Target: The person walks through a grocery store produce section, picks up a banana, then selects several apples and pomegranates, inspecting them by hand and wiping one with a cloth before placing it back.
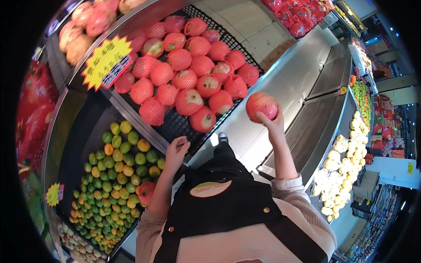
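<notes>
Raised over the aisle, my right hand [276, 123] grips a bare red pomegranate [260, 104], thumb on its near side. My left hand [176, 153] hangs loosely curled and empty at the near corner of a black display tray [174, 123]. In that tray sit many pomegranates [179, 59] in pink foam nets, some with their yellowish ends showing. Below and left of my left hand lies a bin of green and orange mandarins [113, 171]. One pink-netted fruit [146, 192] rests on the mandarins, beside my left forearm.
A metal divider [131, 120] separates the tray from the mandarins. Yellow price signs [107, 62] stand on the rail. Across the tiled aisle [256, 131] runs a metal-edged shelf [306, 131] with pale yellow fruit [345, 164]. Red bagged goods [296, 16] lie beyond the tray.
</notes>
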`<state>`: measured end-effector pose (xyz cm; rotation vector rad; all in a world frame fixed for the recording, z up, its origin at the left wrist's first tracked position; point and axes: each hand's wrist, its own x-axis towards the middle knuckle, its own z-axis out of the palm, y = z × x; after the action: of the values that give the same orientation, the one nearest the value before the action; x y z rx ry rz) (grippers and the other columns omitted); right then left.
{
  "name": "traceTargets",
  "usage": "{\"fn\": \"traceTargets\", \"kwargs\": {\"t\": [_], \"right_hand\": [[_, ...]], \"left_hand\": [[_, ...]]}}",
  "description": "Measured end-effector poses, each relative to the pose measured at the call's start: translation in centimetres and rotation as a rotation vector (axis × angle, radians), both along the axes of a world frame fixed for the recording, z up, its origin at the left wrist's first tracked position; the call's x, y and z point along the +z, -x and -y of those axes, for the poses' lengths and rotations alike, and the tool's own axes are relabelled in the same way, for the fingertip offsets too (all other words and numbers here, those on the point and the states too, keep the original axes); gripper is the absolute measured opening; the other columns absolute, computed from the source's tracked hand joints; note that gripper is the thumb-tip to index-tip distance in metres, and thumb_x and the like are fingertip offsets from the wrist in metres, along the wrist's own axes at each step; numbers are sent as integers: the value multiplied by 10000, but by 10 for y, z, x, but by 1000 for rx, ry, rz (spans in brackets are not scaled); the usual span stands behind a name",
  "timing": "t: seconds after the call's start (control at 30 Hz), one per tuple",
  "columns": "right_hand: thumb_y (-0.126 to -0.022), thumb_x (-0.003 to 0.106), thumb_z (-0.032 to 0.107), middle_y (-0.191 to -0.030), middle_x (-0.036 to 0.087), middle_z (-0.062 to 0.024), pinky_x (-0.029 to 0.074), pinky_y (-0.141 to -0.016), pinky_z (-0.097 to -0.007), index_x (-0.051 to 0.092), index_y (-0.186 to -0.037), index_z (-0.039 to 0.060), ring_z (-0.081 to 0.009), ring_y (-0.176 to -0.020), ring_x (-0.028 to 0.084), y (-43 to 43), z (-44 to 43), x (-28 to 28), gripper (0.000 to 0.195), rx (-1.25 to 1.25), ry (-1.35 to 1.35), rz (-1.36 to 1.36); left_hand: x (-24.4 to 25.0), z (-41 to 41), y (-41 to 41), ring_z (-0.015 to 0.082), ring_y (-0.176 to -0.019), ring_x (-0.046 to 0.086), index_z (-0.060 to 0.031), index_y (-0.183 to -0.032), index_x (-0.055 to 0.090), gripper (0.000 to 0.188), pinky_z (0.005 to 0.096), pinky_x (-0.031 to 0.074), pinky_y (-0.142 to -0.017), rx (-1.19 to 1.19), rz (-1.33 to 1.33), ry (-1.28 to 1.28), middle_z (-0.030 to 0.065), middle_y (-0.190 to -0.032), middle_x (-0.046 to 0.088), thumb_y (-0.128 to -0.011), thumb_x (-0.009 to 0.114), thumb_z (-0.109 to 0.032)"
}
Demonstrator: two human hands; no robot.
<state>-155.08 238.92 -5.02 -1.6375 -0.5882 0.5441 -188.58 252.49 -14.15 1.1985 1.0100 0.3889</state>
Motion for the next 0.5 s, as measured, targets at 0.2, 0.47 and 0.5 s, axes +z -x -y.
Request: {"fn": "traceTargets", "kwargs": {"t": [0.2, 0.47, 0.5], "right_hand": [[-613, 895, 272, -1278, 503, -174, 469, -967, -375, 368, -1387, -7, -274, -1159, 536, -151, -47, -18, 976, -74, 104, 293], [-514, 912, 324, -1254, 518, -208, 472, -961, -407, 476, -1311, 24, -328, -1147, 540, -312, -139, -105, 957, 118, 328, 585], [-522, 912, 309, -1247, 546, -207, 485, -943, -402, 498, -1283, 4, -316, -1142, 556, -318, -154, -111, 918, 153, 346, 609]], "left_hand": [[-52, -1, -33, 259, -1014, 613, 35, -1308, 480, 698, 351, 507, -874, 102, -220, -145, 224, -1220, 564, -771, 805, -272], [-47, 17, -90, 249, -1090, 597, 50, -1366, 333, 976, 373, 480, -949, 262, -262, -27, 204, -1241, 541, -651, 893, -310], [-46, 17, -95, 252, -1111, 585, 47, -1375, 316, 1008, 374, 475, -958, 306, -268, -16, 209, -1249, 534, -639, 899, -319]]}}
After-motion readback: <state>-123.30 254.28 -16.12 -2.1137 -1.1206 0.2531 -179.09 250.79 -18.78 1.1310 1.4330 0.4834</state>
